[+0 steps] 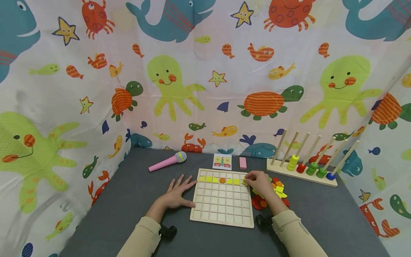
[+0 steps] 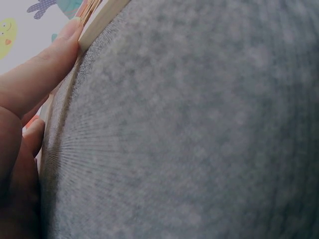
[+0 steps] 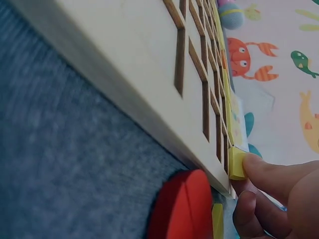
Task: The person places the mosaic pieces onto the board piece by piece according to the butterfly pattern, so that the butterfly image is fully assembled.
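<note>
A wooden grid board (image 1: 221,223) lies flat on the table. Along its second row from the far side sit several yellow square tiles (image 1: 208,179), with an orange round tile (image 1: 222,180) at the middle. My right hand (image 1: 260,182) pinches another yellow tile (image 3: 237,163) between thumb and fingers at that row's right end. On the board's left side, my left hand (image 1: 174,195) rests with fingers spread, its thumb (image 2: 55,62) touching the board's edge. Loose red, orange and yellow pieces (image 1: 280,190) lie heaped beside the board, partly hidden by the right forearm.
Beyond the board lie a butterfly pattern card (image 1: 222,161) and a pink block (image 1: 242,163). A pink toy microphone (image 1: 167,161) is at the back left. A pegged wooden stand with coloured beads (image 1: 302,172) stands at the back right. Patterned cloth hangs behind the grey table (image 1: 128,192).
</note>
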{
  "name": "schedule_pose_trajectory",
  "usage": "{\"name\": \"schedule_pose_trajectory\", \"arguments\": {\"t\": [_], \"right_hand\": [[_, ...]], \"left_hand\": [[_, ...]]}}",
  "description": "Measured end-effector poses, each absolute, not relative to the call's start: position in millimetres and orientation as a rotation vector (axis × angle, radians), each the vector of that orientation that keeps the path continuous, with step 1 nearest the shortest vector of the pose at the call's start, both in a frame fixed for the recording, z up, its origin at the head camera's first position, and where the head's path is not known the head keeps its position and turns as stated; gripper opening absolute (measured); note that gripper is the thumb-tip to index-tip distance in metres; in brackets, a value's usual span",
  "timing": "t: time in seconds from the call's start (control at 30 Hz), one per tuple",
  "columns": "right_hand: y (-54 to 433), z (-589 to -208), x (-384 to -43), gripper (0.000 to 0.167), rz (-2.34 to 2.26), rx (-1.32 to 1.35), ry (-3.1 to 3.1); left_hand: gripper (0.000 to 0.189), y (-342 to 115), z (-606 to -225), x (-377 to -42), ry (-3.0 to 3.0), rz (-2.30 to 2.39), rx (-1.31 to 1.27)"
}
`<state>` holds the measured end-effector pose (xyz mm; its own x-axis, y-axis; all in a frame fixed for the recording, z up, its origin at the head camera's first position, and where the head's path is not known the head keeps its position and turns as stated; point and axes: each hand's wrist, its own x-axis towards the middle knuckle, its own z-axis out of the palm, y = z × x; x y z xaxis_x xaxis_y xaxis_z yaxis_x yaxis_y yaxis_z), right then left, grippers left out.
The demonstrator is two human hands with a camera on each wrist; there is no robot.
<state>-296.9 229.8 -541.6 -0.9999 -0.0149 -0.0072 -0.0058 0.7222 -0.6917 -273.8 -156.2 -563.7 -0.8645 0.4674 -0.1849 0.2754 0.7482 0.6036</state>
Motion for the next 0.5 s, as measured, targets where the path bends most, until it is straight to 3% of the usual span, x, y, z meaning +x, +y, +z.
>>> {"name": "schedule_pose_trajectory", "arguments": {"t": [0.5], "right_hand": [[223.4,-544.8,-299.5,0.015,-1.083,-0.032,2.884]], "left_hand": [[0.102,-155.5,-566.0,-275.2,2.631,0.812,0.561]]}}
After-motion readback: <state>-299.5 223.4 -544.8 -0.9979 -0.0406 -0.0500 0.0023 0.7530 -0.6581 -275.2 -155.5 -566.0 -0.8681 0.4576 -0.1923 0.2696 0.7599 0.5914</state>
